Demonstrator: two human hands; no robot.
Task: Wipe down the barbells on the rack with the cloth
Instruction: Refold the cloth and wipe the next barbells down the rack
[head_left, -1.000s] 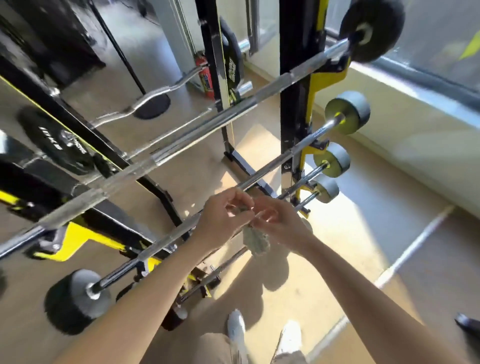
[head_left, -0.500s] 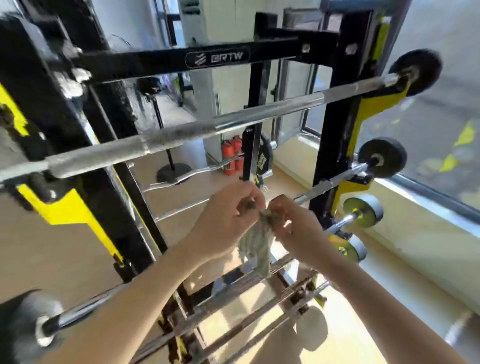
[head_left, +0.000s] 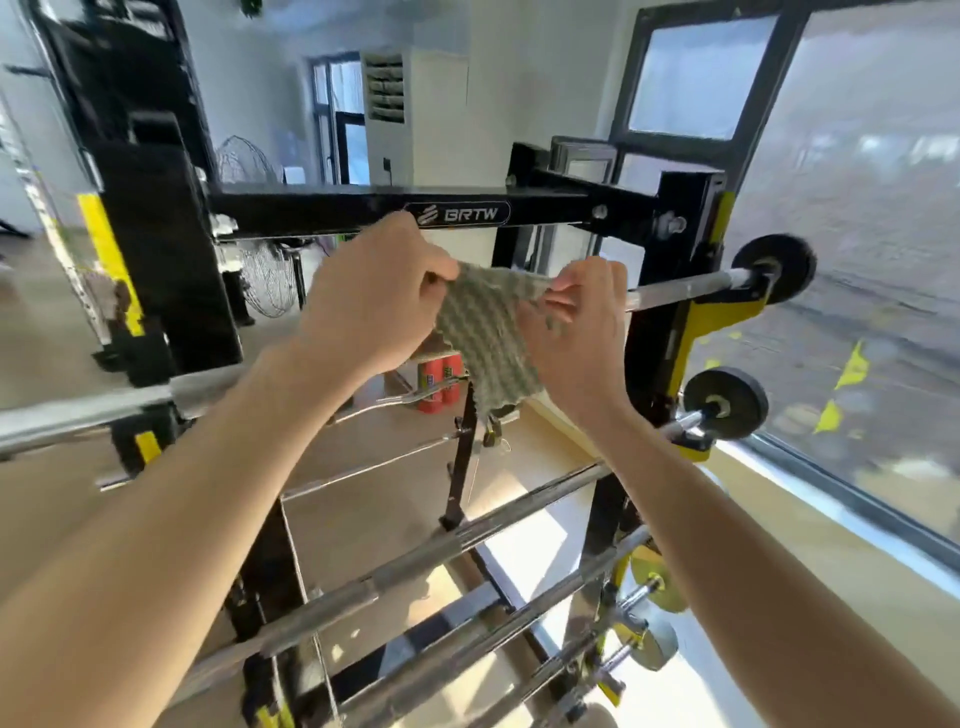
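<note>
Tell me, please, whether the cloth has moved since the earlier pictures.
Yes, upward. The cloth hung bunched among the lower barbells; now the left hand and right hand hold it spread just below the BRTW crossbar, level with the top barbell.

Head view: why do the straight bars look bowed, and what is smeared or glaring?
Head view: the wide lens bows the rack and window frame; the top barbell blurs at left; the cloth is fairly sharp; sunlight glares on the floor.

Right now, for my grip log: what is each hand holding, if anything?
Left hand: pinches the cloth by its left edge.
Right hand: pinches the cloth by its right edge.
</note>
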